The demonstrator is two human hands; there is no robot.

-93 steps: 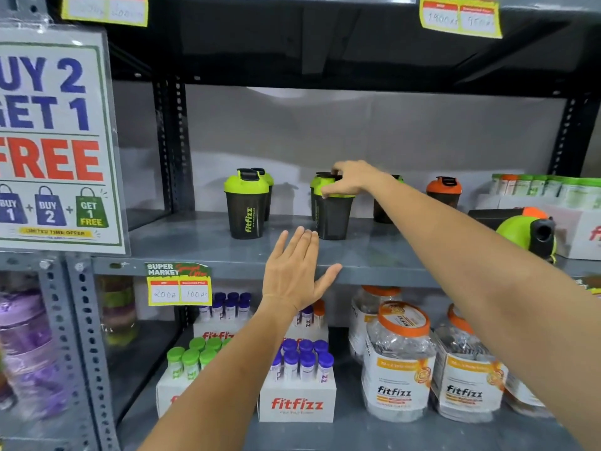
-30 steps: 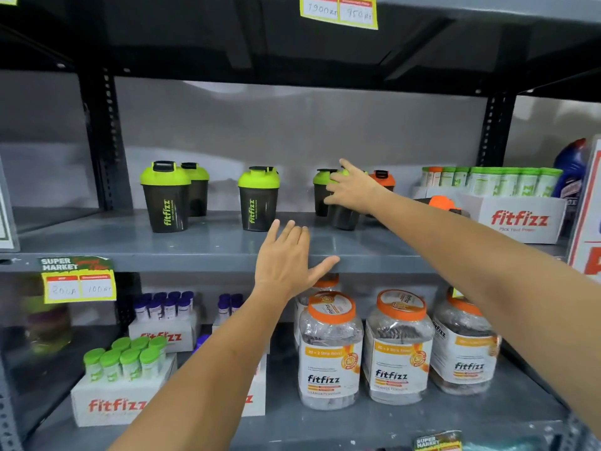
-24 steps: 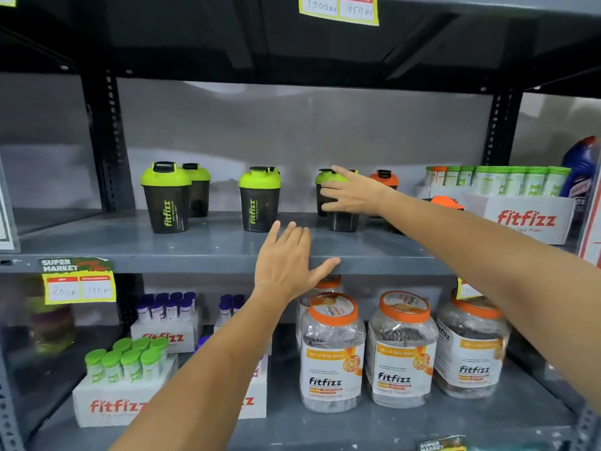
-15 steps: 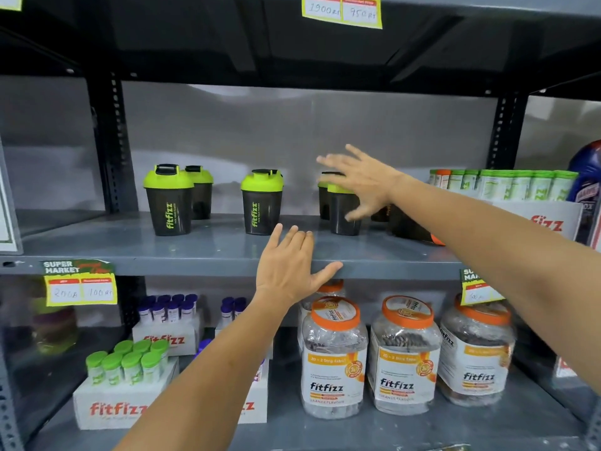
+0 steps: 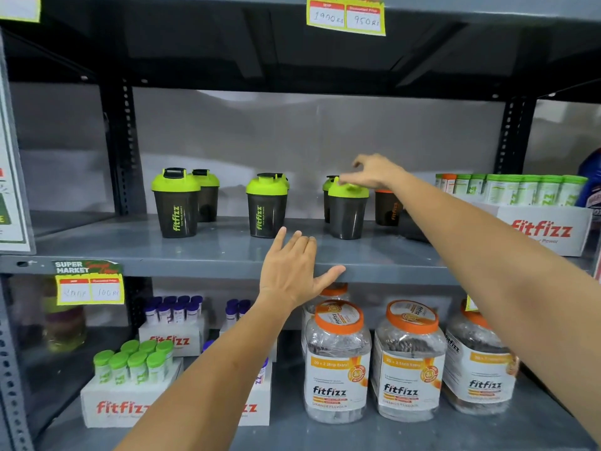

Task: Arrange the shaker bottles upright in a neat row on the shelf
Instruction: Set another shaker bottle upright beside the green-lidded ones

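Note:
Black shaker bottles with green lids stand upright on the grey shelf (image 5: 195,252): one at the left (image 5: 175,206) with another (image 5: 206,196) behind it, one in the middle (image 5: 266,206), and a third (image 5: 346,211) with a further one (image 5: 327,190) behind it. An orange-lidded shaker (image 5: 387,208) stands to the right, partly hidden by my right forearm. My right hand (image 5: 374,172) hovers at the third shaker's lid with its fingers loosely curled and holds nothing. My left hand (image 5: 292,271) lies flat and open on the shelf's front edge.
A white fitfizz box (image 5: 536,229) of green-capped tubes fills the shelf's right end. Below stand orange-lidded jars (image 5: 338,362) and boxes of small tubes (image 5: 130,402). A dark upright post (image 5: 123,148) bounds the left, and a yellow price tag (image 5: 89,281) hangs on the edge.
My right hand let go of the third shaker, lifted with fingers spread, and now curls over its lid. The left hand has stayed on the shelf edge.

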